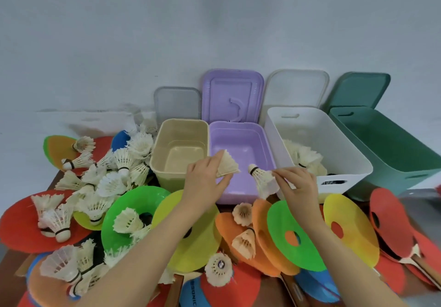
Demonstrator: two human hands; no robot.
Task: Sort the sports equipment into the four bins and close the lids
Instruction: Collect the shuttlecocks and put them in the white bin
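Four open bins stand in a row at the back: beige bin (pixel 157 154), purple bin (pixel 238 194), white bin (pixel 343 161), green bin (pixel 391 149). The white bin holds several shuttlecocks (pixel 303 156). My left hand (pixel 205 178) pinches a white shuttlecock (pixel 228 163) above the purple bin's front left. My right hand (pixel 298 182) pinches another shuttlecock (pixel 262 178) by its feathers, cork pointing left, over the purple bin's front right. Several loose shuttlecocks (pixel 114 175) lie heaped at left.
Flat disc cones in red (pixel 19 221), green (pixel 298 235), yellow (pixel 353 225) and orange (pixel 262 230) cover the table's front. Table tennis paddles (pixel 391 223) lie at right. Lids lean on the wall behind the bins, purple lid (pixel 232 94) among them.
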